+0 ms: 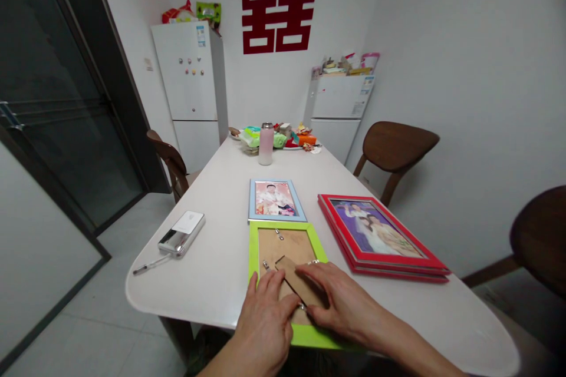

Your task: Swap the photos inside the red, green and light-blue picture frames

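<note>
A lime-green photo frame point(316, 339) lies face down at the table's near edge, its brown backing board point(289, 241) showing with small metal clips along the sides. A brown stand leg point(294, 274) runs slantwise across the board. My right hand point(342, 300) has its thumb and fingers around the leg's two sides. My left hand point(269, 318) lies over the frame's lower left, fingers outstretched on the board and thumb close to the leg and a clip. Just beyond is a light-blue photo frame point(252, 200), face up with a portrait.
Red photo frames point(336, 241) are stacked on the right of the white table point(212, 265). A power bank point(182, 234) with a short cable lies on the left. Farther back stand a pink bottle point(266, 146) and snack packets point(305, 139). Wooden chairs point(393, 144) flank the table.
</note>
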Motion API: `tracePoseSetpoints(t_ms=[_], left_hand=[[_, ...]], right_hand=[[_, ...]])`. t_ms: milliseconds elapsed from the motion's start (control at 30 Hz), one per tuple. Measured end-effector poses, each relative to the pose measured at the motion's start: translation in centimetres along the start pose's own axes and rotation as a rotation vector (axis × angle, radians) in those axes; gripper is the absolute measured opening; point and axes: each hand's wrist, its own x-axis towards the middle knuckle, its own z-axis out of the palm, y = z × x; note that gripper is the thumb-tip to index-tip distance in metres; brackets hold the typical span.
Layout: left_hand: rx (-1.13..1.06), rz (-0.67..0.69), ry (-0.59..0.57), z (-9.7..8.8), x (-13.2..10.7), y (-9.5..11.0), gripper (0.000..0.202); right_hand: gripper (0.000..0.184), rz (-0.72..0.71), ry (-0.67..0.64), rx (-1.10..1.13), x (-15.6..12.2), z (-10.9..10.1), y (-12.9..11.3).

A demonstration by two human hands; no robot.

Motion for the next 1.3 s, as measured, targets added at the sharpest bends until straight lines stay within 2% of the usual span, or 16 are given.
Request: tracePoseSetpoints(t_ms=[100, 200, 333, 433, 633, 833, 933, 1067, 1200, 1300], left_hand=[[-0.010, 0.008, -0.030, -0.1, -0.2, 0.2, 0.047], [-0.021, 0.026, -0.049, -0.1, -0.3, 0.3, 0.050], [-0.016, 0.023, -0.044, 0.1, -0.2, 0.2, 0.050], [0.006, 0.034, -0.045, 0.3, 0.1, 0.4, 0.047], [0.014, 0.063, -0.077, 0.9, 0.8, 0.8, 0.041], [0.000, 0.028, -0.043, 0.1, 0.5, 0.5, 0.024], [-0.001, 0.016, -0.052, -0.6, -0.1, 0.0, 0.032], [-0.041, 0.023, 0.037, -0.6, -0.5, -1.5, 0.049], [-0.096, -0.109, 0.195, -0.2, 0.7, -3.5, 0.049], [-0.113, -0.182, 0.238, 0.1, 2.0, -4.7, 0.051]], right_hand=[[0.065, 0.073, -0.020, -0.011, -0.5, -0.2, 0.2], [0.075, 0.070, -0.056, -0.020, -0.9, -0.2, 0.2], [0.067, 0.046, -0.046, 0.014, -0.8, -0.6, 0.1], [0.061, 0.082, -0.030, 0.051, -0.4, -1.5, -0.1], [0.061, 0.128, -0.042, 0.163, 0.2, -2.7, -0.7], [0.060, 0.121, -0.038, 0.123, 0.0, -2.0, -0.2], [0.054, 0.060, -0.022, 0.075, -0.5, -1.0, 0.3], [0.051, 0.040, 0.002, -0.012, -0.9, -0.2, 0.4], [0.039, 0.027, 0.023, -0.071, -0.2, -0.6, -0.3], [0.031, 0.019, 0.097, -0.080, 1.6, -0.7, -0.6]])
